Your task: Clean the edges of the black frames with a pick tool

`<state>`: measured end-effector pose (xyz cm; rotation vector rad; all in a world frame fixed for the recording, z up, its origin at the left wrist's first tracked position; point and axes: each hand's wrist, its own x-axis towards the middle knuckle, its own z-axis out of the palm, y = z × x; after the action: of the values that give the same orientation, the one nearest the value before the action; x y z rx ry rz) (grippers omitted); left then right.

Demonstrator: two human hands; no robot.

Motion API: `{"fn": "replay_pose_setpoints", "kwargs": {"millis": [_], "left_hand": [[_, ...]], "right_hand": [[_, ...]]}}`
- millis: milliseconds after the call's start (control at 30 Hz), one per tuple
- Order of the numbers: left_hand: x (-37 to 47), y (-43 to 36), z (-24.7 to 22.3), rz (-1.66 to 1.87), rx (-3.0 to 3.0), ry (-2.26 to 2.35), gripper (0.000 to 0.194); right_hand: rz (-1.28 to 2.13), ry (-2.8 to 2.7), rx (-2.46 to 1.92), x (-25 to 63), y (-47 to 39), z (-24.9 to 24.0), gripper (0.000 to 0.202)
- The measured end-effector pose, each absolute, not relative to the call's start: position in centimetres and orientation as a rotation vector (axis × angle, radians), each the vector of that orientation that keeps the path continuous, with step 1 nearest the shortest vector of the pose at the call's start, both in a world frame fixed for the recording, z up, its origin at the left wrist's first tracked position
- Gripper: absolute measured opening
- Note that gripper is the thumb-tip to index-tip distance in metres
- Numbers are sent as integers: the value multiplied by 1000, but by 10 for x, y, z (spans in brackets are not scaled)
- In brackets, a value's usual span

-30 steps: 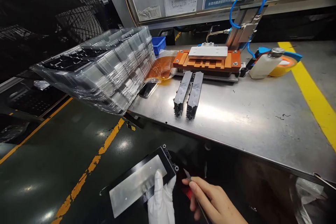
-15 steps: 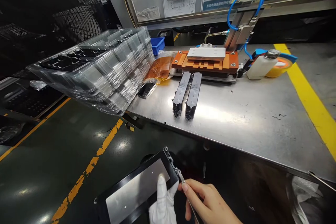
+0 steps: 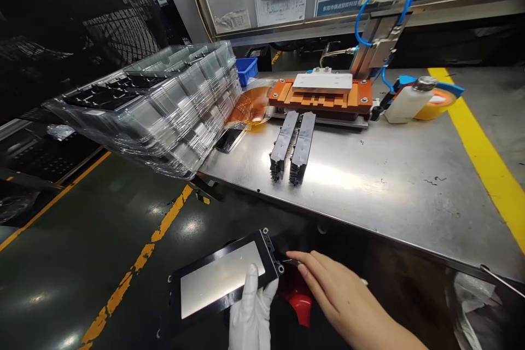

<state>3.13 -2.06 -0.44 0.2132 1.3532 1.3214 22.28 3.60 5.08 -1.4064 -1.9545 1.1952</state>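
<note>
The gloved left hand reaches up from 6 o'clock, closed on the panel. The bare right hand, fingers extended toward 10 o'clock, pinches a thin tool at the panel's corner.

At the bottom of the frame, the edge is cutting off the gloved left hand, whose palm is hiding the black plate's lower rim; the tool under the right hand is showing too small to tell.

Tray stack left of two blocks on table
</note>
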Motion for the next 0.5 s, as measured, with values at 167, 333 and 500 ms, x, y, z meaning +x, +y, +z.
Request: {"fn": "replay_pose_setpoints", "kwargs": {"millis": [167, 333, 500], "left_hand": [[40, -11, 15, 1361, 147, 1355, 24], [51, -5, 34, 1358, 99, 1319, 25], [54, -3, 43, 1347, 62, 1296, 25]], "right_hand": [[565, -2442, -1399, 226, 46, 46, 21], [353, -2575, -1369, 222, 55, 51, 18], [371, -2630, -1368, 221, 58, 53, 17]]}}
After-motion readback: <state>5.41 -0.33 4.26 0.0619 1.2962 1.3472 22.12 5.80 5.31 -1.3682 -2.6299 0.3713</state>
